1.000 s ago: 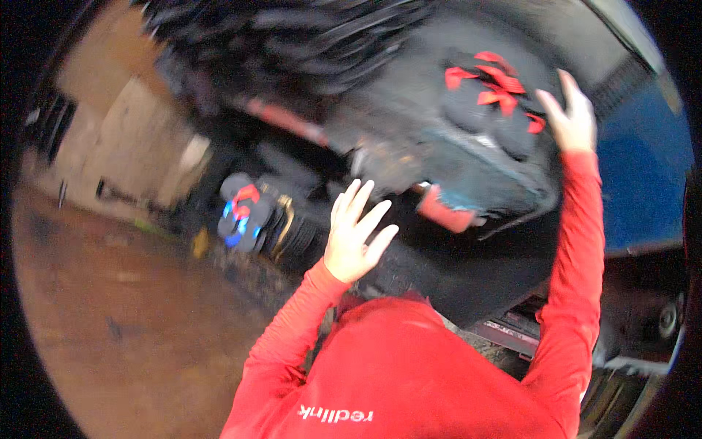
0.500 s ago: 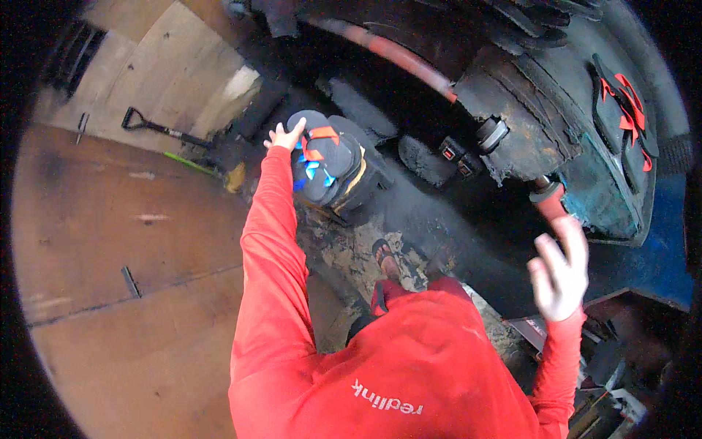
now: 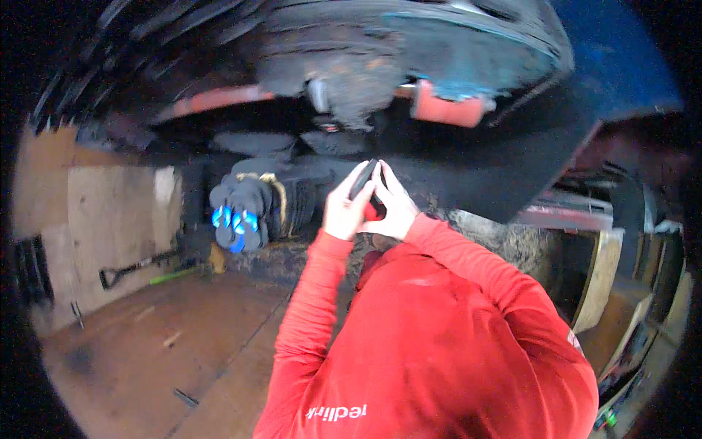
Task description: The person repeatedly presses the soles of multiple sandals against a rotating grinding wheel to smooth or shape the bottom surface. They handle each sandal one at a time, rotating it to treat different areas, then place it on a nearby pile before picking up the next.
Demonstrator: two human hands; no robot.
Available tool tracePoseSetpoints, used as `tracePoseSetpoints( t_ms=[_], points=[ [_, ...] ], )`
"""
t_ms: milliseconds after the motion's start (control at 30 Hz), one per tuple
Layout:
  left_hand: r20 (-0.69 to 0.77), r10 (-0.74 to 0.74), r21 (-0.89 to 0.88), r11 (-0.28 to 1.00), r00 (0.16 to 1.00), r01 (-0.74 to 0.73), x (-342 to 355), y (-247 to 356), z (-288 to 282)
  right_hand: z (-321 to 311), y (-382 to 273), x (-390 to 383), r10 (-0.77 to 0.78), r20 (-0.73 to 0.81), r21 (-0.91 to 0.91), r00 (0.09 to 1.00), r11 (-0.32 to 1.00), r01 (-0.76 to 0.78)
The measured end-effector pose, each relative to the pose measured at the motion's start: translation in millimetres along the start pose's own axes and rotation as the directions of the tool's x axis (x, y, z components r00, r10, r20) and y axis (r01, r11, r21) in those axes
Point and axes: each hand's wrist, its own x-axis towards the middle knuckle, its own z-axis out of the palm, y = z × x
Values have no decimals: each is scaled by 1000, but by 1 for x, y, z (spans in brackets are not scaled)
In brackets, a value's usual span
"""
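Dim light is leaving the space beneath the tabletop (image 3: 479,62) in deep shadow, while the fingers (image 3: 390,180) and red sleeves (image 3: 311,307) are showing brightly. Motion blur is streaking the tabletop and softening the fingers. Grain is speckling the dark areas. Fisheye distortion is bending the wooden boards (image 3: 110,219) near the blackened rim.

Head camera, left of a worn fisheye pair, is looking down from above the red shirt (image 3: 446,344), catching the left hand (image 3: 344,213) and right hand (image 3: 397,212) at close range near mid-frame, and showing the brown floor (image 3: 131,358) farther off, edges bending rimward.
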Motion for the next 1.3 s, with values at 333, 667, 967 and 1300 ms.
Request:
tracePoseSetpoints(
  t_ms=[333, 667, 967, 1300],
  points=[
    [-31, 332, 450, 847, 943, -284, 43, 44, 119, -69, 38, -22, -1, -334, -181, 942, 981, -64],
    [-6, 137, 677, 729, 991, -97, 74, 62, 138, -108, 42, -8, 139, -95, 200, 986, 973, -118],
    [-92, 299, 497, 840, 950, -217, 13, 72, 133, -90, 36, -23, -266, -361, -278, 894, 946, 169],
    [-27, 236, 738, 661, 971, -140, 63, 69, 150, -81, 51, -15, 80, -349, 29, 934, 997, -74]
  ],
)
